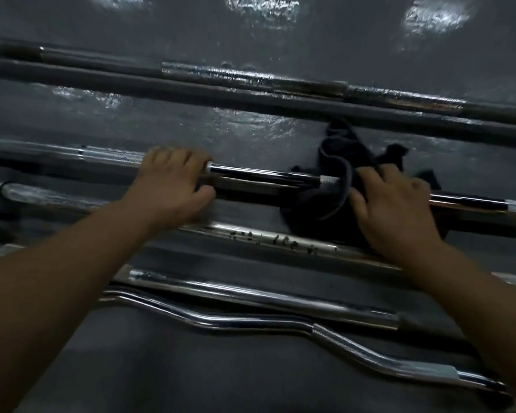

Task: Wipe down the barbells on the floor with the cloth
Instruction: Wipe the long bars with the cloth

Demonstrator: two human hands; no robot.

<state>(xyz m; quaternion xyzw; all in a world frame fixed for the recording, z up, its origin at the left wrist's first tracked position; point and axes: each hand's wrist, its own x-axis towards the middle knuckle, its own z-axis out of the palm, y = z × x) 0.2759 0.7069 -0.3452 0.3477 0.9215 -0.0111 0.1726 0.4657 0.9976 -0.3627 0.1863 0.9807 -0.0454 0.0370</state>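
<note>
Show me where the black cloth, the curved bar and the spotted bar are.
black cloth [337,158]: head view, upper folds.
curved bar [227,321]: head view, bend near its middle.
spotted bar [268,238]: head view, speckled middle part.

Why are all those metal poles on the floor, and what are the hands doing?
A person is cleaning barbells laid side by side on the dark floor. The right hand presses a dark cloth onto one barbell, while the left hand rests on the same bar to steady it. A spotted bar and a curvy bar lie nearer.

Chrome barbells [262,177] floor-parallel — dark cloth [337,171] bunched
</note>
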